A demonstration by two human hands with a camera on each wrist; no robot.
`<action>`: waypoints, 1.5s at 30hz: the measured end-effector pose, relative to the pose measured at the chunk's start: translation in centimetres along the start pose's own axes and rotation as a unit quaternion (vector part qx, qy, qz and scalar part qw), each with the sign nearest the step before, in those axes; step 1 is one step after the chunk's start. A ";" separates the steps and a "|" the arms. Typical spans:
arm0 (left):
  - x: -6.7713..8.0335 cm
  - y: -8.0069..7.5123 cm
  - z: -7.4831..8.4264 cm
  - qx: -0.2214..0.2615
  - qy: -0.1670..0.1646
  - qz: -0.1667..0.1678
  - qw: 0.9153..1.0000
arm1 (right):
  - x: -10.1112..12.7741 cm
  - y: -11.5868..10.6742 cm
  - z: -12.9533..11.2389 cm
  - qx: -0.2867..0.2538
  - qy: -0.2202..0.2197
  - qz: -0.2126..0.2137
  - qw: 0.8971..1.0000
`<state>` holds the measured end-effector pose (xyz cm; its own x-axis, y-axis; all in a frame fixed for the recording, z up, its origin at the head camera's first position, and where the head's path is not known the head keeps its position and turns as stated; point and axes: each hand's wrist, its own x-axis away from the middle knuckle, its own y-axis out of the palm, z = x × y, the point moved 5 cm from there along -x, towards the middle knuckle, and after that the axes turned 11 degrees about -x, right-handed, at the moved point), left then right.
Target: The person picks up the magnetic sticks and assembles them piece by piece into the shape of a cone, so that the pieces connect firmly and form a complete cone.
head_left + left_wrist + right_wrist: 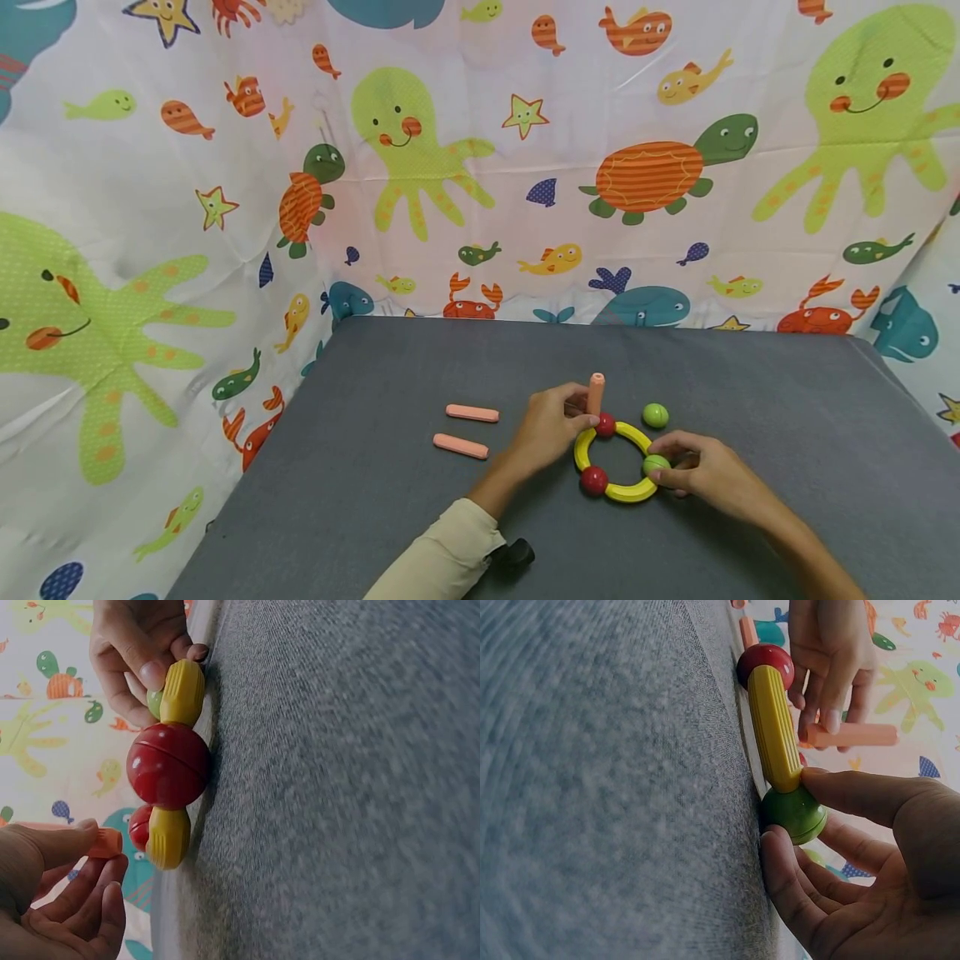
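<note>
Nowhere any brand, label or legible writing, only cartoon sea creatures printed on the curtain (480,167) behind the grey table (360,500). Farthest left on the cloth, two loose pink sticks (472,412) lying flat, one behind the other, well apart from the hands. Next, left hand (551,429), cream sleeve behind it, fingers curled round a third pink stick (596,393) held upright, its lower end at the far red ball (605,425) of the ring (whether seated in the ball or just touching it, impossible to tell). Then the ring (617,462) itself, flat on the table near the middle: yellow ribbed arcs (772,727) joined by balls, a near red ball (168,765) toward the front. At its right side, a green ball (795,814) pinched between thumb and fingertips of the right hand (705,475). Just beyond the ring, a loose green ball (655,414) on the cloth, untouched. Right hand partly covering the ring's right edge.
</note>
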<state>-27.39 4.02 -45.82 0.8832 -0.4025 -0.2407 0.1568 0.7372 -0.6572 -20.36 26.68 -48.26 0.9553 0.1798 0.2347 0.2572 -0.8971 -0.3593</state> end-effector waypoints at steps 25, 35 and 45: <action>-0.8 1.4 1.2 -0.011 -0.002 -0.010 1.000 | 0.1 0.0 -0.1 -0.008 -0.011 0.000 1.000; -0.1 1.0 0.8 -0.004 -0.010 -0.015 1.000 | 0.2 0.0 -0.1 -0.006 -0.014 -0.001 1.000; 1.8 -0.7 -0.4 0.007 0.003 -0.010 1.000 | 0.1 0.1 0.0 -0.008 -0.011 -0.003 1.000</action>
<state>-26.09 2.55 -46.04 0.8770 -0.4203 -0.2327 0.1804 0.7370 -0.6514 -20.22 26.65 -48.21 0.9567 0.1941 0.2168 0.2608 -0.9024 -0.3429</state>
